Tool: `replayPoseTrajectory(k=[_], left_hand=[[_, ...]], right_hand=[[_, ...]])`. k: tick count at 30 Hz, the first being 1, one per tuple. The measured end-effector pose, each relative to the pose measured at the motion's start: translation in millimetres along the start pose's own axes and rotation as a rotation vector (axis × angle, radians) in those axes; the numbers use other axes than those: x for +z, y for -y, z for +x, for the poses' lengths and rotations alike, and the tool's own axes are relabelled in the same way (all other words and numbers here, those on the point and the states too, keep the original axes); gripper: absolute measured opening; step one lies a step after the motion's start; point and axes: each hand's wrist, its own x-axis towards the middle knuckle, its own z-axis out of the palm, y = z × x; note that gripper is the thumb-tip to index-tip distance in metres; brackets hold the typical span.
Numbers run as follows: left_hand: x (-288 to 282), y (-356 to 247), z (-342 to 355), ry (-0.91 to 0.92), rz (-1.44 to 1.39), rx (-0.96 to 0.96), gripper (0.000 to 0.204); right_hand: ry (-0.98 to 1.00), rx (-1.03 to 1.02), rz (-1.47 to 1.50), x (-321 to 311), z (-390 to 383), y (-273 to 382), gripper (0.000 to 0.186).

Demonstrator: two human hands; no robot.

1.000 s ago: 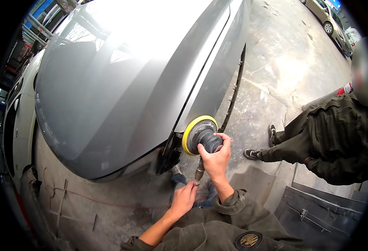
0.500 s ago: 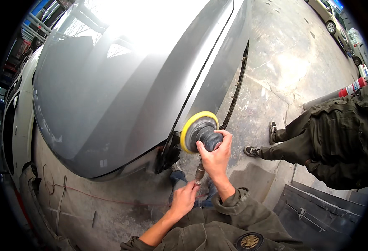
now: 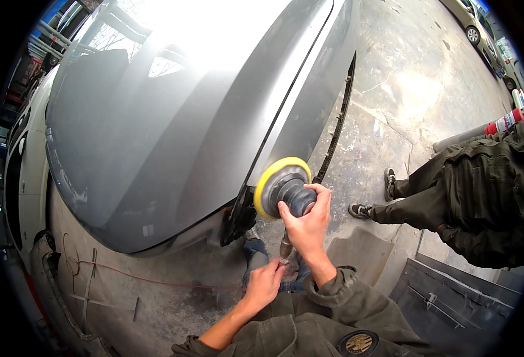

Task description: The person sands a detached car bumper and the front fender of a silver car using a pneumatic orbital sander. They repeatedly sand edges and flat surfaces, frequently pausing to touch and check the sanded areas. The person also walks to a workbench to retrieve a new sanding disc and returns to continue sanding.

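Sliding a little up and left in the view since 1 s ago, the sander (image 3: 285,189) is showing at the front corner of the grey car (image 3: 172,137). The car is slipping slightly left too, and a blurred grey shape is no longer covering the right rim, leaving more of a red cylinder (image 3: 504,121) showing. Glare is washing out much of the hood, and the top edge is cutting off the car's far end. At the left, a white car (image 3: 34,178) is fading into the dark rim. Near the right side, a co-worker (image 3: 482,190) is standing with 2 shoes showing, the head falling outside the view. Behind its yellow-edged pad (image 3: 264,180), the sander is facing the fender (image 3: 303,119); whether they are touching is staying unclear. The right hand (image 3: 310,229) is curling around the sander's black body, its far fingers partly hiding. Lower down, the left hand (image 3: 264,282) is pinching the hose fitting (image 3: 285,247), whose top end the right hand is partly hiding.
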Motion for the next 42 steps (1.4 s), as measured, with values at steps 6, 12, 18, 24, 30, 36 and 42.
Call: replayPoseTrajectory(k=[6, 12, 18, 24, 30, 36, 42], left_hand=[[-1, -2, 0, 0.005, -0.015, -0.004, 0.017], [0, 0, 1, 0.011, -0.011, -0.005, 0.017], [0, -2, 4, 0.002, -0.001, 0.011, 0.017], [1, -2, 5, 0.002, 0.004, 0.007, 0.018], [0, -5, 10, 0.026, -0.014, 0.016, 0.019], [4, -6, 6, 0.055, -0.011, 0.023, 0.023], [0, -5, 7, 0.032, 0.001, -0.006, 0.02]], right_hand=[[-0.004, 0.002, 0.005, 0, -1, -5, 0.062], [-0.025, -0.032, 0.01, 2, 1, -4, 0.063], [-0.044, -0.055, -0.014, 2, 4, -5, 0.062], [-0.053, -0.025, -0.01, 1, 4, -5, 0.061], [-0.105, 0.03, -0.043, -2, 9, -11, 0.062], [-0.121, 0.01, -0.016, -8, 0, -12, 0.062], [-0.022, 0.0, -0.037, -2, 5, 5, 0.064]])
